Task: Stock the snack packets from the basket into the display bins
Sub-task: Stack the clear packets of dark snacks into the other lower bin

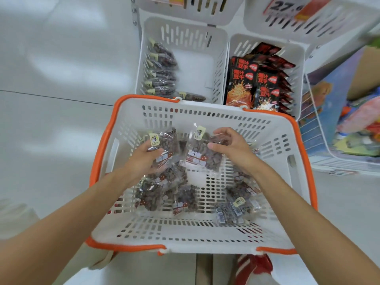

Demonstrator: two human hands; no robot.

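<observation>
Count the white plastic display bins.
4: lower left bin with clear packets, lower right bin with red packets, upper left bin, upper right bin, both cropped; others may be hidden.

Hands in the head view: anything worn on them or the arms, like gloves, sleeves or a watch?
No. The left hand and right hand are bare: no gloves, rings or watch show. The forearms are uncovered to the frame edge, with no sleeve in view.
</observation>
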